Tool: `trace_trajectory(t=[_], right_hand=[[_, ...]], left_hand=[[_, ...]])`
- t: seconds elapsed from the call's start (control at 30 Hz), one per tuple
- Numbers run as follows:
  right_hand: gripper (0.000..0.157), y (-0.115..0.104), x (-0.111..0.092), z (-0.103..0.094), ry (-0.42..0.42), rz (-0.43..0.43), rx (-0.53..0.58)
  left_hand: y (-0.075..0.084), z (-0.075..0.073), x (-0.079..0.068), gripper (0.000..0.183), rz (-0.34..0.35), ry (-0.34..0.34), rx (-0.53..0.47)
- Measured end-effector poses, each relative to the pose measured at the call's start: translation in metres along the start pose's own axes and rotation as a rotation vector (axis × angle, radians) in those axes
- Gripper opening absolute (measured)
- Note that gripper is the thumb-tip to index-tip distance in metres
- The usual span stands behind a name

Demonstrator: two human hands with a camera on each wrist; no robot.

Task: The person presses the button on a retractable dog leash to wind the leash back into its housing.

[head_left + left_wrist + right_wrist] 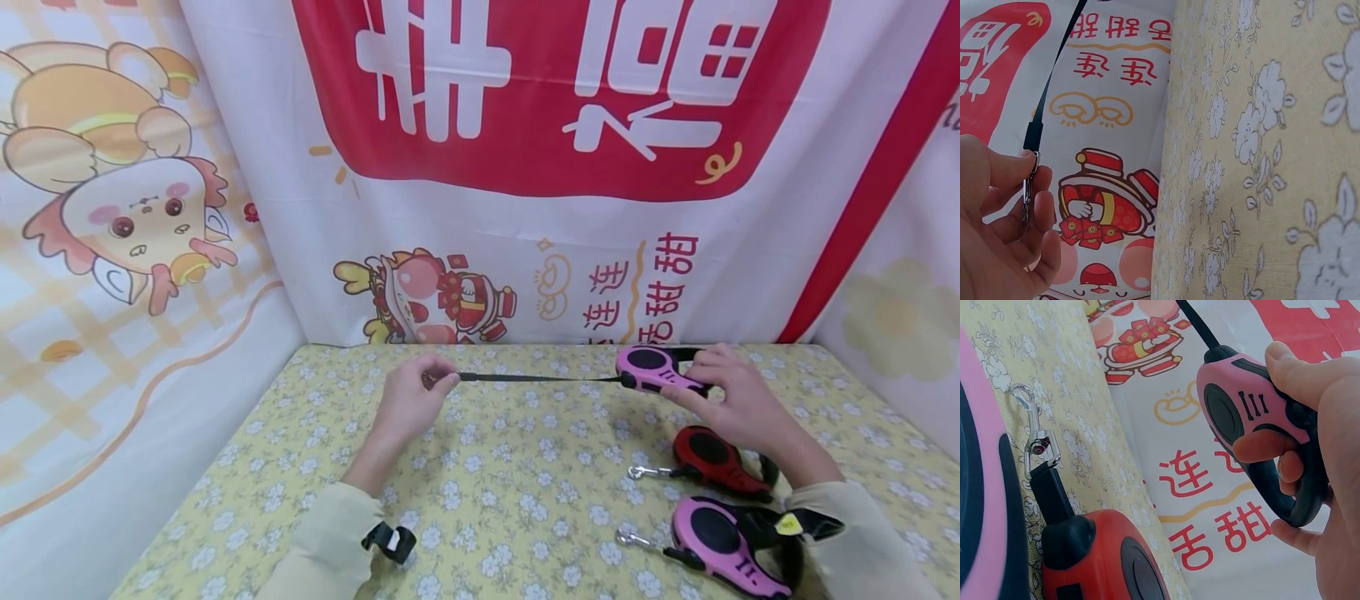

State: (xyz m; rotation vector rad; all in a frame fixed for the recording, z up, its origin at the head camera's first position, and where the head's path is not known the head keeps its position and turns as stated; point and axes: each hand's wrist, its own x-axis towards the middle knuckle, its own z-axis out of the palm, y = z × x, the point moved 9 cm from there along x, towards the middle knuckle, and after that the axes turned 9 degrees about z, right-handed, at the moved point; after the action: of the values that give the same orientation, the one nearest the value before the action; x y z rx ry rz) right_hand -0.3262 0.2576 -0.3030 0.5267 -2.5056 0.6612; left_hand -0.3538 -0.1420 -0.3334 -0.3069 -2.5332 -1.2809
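A pink and black retractable dog leash (647, 367) is held up over the far part of the table by my right hand (738, 400). In the right wrist view the fingers wrap its black loop handle (1310, 500), with the thumb along the top. From its nozzle a black strap (532, 379) runs taut to the left. My left hand (414, 396) pinches the strap's end at the metal snap hook (1027, 194), which lies between thumb and fingers. Below my right forearm lie a red retractable leash (712, 458) and another pink retractable leash (716, 529).
The table wears a yellow floral cloth (480, 500). Both lying leashes have metal hooks pointing left, like the red one's hook (1036, 425). A printed white and red curtain (480, 217) hangs behind, and another printed cloth (112, 350) stands on the left.
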Motion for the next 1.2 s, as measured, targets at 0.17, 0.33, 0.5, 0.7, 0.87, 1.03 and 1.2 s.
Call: trace_trajectory(t=[0.17,0.33,0.5,0.7,0.87,1.03,1.2], right_hand=[[0.012,0.0001,-0.0001,0.0007,-0.006,0.008,-0.007],[0.016,0.0003,0.0001,0.0009,-0.015,0.025,-0.017],[0.012,-0.0006,0.0004,0.0013,-0.02,0.024,-0.011],[0.011,-0.0016,0.0003,0.0023,-0.019,0.02,-0.014],[0.009,-0.0039,0.0001,0.0034,-0.025,0.021,-0.012],[0.009,-0.0045,0.0,0.0038,-0.023,0.012,-0.011],[0.009,-0.0042,-0.0003,0.0039,-0.017,0.005,-0.01]], left_hand=[[-0.0007,0.0005,0.0,0.007,-0.003,0.002,0.006],[-0.0004,0.001,-0.0003,0.007,0.008,0.002,0.001],[-0.0003,0.0021,-0.0001,0.007,0.014,-0.002,0.0],[-0.0004,0.0034,0.0,0.007,0.001,-0.015,0.01],[0.0008,0.0043,-0.0003,0.007,0.001,-0.022,0.016],[0.0007,0.0038,0.0,0.006,0.004,-0.015,0.018],[-0.0001,0.0047,0.0009,0.005,0.003,-0.017,0.021]])
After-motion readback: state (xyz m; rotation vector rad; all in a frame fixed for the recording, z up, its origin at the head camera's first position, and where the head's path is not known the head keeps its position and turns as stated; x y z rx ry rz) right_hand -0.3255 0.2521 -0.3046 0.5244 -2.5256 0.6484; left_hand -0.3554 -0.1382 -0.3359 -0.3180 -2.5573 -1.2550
